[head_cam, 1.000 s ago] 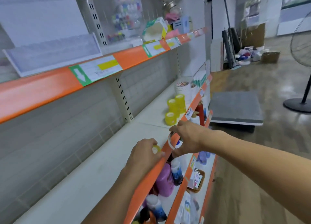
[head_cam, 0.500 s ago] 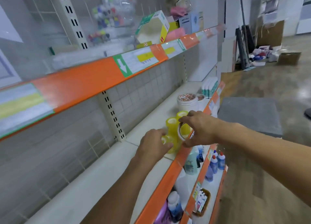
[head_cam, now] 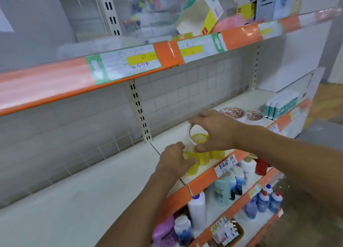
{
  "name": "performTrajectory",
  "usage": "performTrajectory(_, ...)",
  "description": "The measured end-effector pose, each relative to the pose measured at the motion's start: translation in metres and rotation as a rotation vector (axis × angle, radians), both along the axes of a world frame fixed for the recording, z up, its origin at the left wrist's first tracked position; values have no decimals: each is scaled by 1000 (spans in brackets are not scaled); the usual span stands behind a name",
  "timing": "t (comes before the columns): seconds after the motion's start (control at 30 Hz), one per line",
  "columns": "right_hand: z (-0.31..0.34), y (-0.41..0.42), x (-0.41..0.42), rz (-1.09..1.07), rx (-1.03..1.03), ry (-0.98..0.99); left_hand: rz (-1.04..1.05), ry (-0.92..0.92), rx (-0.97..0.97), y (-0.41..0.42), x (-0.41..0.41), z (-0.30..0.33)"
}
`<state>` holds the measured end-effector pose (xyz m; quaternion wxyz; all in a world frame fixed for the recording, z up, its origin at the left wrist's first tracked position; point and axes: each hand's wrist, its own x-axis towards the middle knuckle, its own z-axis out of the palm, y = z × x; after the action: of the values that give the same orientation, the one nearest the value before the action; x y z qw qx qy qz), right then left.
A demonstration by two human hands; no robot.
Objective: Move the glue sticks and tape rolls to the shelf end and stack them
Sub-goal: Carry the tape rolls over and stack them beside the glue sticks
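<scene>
Several yellow tape rolls (head_cam: 204, 158) stand clustered near the front edge of the white middle shelf (head_cam: 92, 191). My right hand (head_cam: 215, 131) pinches a clear tape roll (head_cam: 193, 131) on edge, right above a yellow roll (head_cam: 200, 137) on top of the cluster. My left hand (head_cam: 174, 159) has its fingers curled round a yellow roll at the left of the cluster; that roll is mostly hidden under the hand. Further right on the shelf sit wide patterned tape rolls (head_cam: 233, 113) and a row of white and teal glue sticks (head_cam: 280, 107).
An orange-edged upper shelf (head_cam: 130, 68) with boxes overhangs the work area. Below, bottles (head_cam: 196, 209) and a small basket (head_cam: 226, 232) fill the lower shelves. A handwritten price tag (head_cam: 225, 165) hangs on the shelf lip. The shelf stretch left of the cluster is bare white.
Both hands have travelled right along the shelf to the yellow tape cluster. The right hand's clear roll now hovers over the stack; the left hand has come down at the cluster's left side.
</scene>
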<state>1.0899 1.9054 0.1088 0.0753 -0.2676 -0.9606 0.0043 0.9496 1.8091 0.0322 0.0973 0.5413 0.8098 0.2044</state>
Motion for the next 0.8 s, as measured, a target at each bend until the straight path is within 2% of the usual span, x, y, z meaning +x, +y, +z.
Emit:
performTrajectory(0.4, 5, 15, 10, 98, -40, 85, 124, 17, -28, 11, 19, 1)
performTrajectory(0.8, -2, 7, 11, 74, -65, 78, 103, -18, -14, 11, 25, 2)
